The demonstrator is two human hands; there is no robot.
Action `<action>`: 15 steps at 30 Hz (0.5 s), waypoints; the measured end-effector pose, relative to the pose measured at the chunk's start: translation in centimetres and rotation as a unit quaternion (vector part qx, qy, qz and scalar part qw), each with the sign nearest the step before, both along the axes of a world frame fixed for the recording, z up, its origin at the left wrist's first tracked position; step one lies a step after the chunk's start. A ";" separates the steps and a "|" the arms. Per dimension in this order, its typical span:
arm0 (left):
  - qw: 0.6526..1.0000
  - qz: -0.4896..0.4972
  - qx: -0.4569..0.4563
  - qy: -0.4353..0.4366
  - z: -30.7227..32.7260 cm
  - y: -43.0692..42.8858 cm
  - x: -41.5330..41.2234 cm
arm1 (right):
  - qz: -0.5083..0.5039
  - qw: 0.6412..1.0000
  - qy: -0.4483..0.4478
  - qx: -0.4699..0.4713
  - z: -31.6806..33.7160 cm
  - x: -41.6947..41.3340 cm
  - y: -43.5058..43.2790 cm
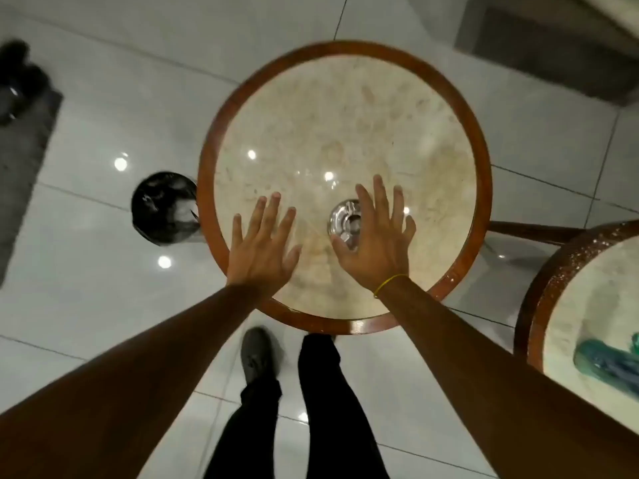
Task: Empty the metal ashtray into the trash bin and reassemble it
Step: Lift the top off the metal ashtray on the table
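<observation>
A small shiny metal ashtray [342, 219] sits on a round marble table with a brown wooden rim [345, 50], near its front half. My right hand [377, 236] hovers over the ashtray's right side with fingers spread, covering part of it, and holds nothing. My left hand [264, 247] is spread flat above the table's front left, apart from the ashtray. A trash bin with a black liner [162, 207] stands on the floor just left of the table.
A second round table [553, 288] at the right holds a blue-green object [608, 361]. A dark mat [24, 167] and dark shoes [17, 81] lie at the far left. My legs and a shoe [257, 354] stand on glossy white tiles below the table.
</observation>
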State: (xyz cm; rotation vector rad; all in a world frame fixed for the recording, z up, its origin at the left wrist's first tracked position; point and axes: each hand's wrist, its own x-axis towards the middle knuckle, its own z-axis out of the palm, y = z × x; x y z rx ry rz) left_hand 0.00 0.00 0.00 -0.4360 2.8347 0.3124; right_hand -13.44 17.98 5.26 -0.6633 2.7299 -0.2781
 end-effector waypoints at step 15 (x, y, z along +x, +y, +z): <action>0.996 0.021 -0.008 0.085 -7.0 1.0 2.3 | 0.039 0.995 -0.091 0.016 -3.4 -2.2 -1.6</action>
